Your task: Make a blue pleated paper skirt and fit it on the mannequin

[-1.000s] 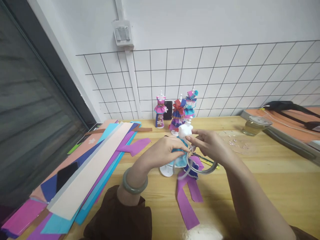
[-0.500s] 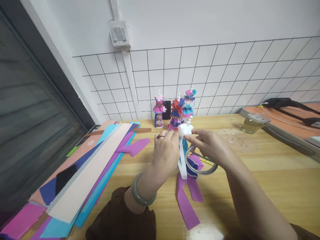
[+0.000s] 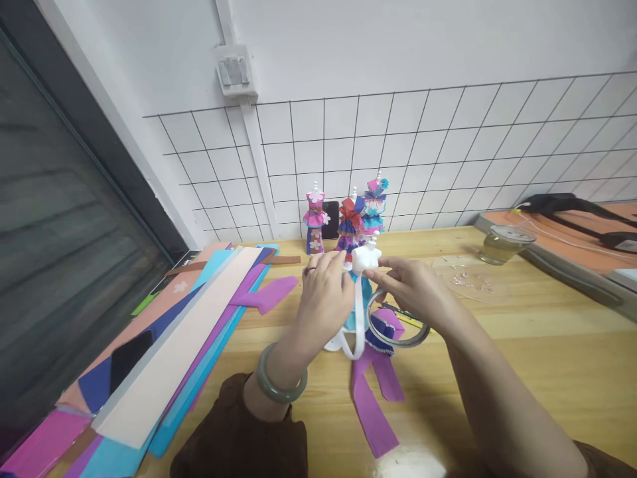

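A small white dress-form mannequin (image 3: 366,259) with a blue skirt (image 3: 361,302) stands upright before me. My right hand (image 3: 415,285) grips its side with thumb and fingers. A roll of tape (image 3: 405,342) hangs at those fingers. From the mannequin's chest a white strip (image 3: 359,318) drops and curls leftward near its round base (image 3: 332,344). Left of the torso, my left hand (image 3: 326,285) is bent with its fingers curled; what they hold, if anything, is hidden. Below lie a dark blue ruffled piece (image 3: 381,334) and purple fabric strips (image 3: 373,425).
Long coloured fabric strips (image 3: 184,338) are piled at the left, with a dark phone-like object (image 3: 130,355) on them. Several dressed mannequins (image 3: 351,222) stand by the wall grid. At the right are a glass of yellowish liquid (image 3: 505,244), small pink pieces (image 3: 470,282) and a black strap (image 3: 567,206).
My left hand has shifted slightly left, away from the torso, uncovering more blue skirt and the base. The white strip now bends leftward at its lower end. My right hand stays nearly in place.
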The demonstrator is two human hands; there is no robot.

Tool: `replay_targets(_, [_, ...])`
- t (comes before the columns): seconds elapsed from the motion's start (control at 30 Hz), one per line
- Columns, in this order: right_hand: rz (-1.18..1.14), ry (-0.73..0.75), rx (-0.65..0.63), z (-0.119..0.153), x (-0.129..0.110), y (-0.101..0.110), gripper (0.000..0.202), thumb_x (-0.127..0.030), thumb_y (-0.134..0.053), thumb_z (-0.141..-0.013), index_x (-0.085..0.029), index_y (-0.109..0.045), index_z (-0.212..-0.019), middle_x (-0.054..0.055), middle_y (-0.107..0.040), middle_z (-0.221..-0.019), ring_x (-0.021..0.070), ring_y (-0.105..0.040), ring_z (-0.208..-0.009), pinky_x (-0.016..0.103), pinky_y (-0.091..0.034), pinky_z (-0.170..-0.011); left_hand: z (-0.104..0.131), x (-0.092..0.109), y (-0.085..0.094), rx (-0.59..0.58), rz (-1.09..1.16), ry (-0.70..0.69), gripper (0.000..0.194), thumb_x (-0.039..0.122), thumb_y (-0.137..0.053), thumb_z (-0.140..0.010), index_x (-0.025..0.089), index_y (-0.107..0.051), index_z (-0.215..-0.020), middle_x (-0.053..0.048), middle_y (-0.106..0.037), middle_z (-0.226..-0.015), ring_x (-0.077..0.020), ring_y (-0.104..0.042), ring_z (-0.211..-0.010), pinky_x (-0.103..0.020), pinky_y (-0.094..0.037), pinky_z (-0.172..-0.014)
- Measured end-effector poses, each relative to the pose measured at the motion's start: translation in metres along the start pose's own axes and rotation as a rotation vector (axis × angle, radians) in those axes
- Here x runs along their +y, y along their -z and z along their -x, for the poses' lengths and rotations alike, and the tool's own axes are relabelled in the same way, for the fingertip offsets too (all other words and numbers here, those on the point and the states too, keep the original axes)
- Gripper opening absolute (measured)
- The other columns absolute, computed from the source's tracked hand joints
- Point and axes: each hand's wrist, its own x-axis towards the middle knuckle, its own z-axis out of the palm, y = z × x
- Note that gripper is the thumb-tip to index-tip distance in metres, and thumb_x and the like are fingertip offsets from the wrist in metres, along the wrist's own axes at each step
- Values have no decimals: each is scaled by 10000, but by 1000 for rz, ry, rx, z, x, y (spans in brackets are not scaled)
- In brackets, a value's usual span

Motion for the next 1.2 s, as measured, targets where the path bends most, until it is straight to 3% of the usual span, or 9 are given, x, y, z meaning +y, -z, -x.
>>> replay_targets(0.2, [-54,68,-66,5,-2,1,388,-469,-470,-845,-172,-617,-1045,19,-672,-567,133,-544,-390,215,-320,-351,-2,-1,-8,-44,285,9,521,178,-524,-788,222,-412,-1295,-102,-562,-1203,-241,-497,-1150,-420,-416,-958])
replay_targets(0.37, [-57,100,-110,6,-3,4,379,-427,-467,-857,-185,-582,-1125,7,-661,-577,137,-575,-437,210,-341,-375,-3,-6,-11,-22,353,-22,551,168,-527,-787,247,-393,-1316,-74,-589,-1180,-205,-548,-1080,-393,-430,-940])
replay_targets(0.53, [-11,80,35,5,2,1,412,-472,-545,-807,-202,-508,-1116,38,-689,-812,114,-552,-427,242,-413,-431,-6,-11,0,10,200,-81,659,165,-506,-782,230,-267,-1393,-108,-538,-1237,-218,-510,-1120,-392,-401,-947])
replay_targets(0.7, [205,352,156,8,-4,-12,248,-330,-550,-837,-215,-512,-1053,72,-604,-1031,119,-573,-564,269,-438,-542,-7,-15,19,-98,-9,-156,680,197,-440,-815,197,-145,-1428,-123,-530,-1225,-236,-475,-1144,-430,-349,-968])
replay_targets(0.8, [320,499,136,11,-10,-21,233,-228,-503,-864,-239,-541,-1094,79,-560,-1037,146,-581,-695,281,-449,-615,-6,-17,27,-183,-135,-154,681,195,-417,-813,175,-130,-1430,-123,-528,-1212,-241,-473,-1139,-434,-340,-969])
replay_targets(0.9, [346,576,86,11,-8,-30,251,-179,-454,-878,-260,-562,-1090,67,-548,-997,138,-572,-698,259,-444,-594,-5,-20,31,-247,-234,-151,666,212,-396,-824,176,-122,-1430,-106,-547,-1161,-240,-486,-1108,-438,-345,-961])
replay_targets(1.2, [144,662,51,1,6,-49,187,-154,-440,-891,-203,-609,-953,61,-574,-905,126,-564,-700,250,-438,-605,-2,-32,51,-345,-239,-127,622,227,-363,-853,220,-131,-1431,-97,-477,-1314,-231,-453,-1192,-422,-358,-979])
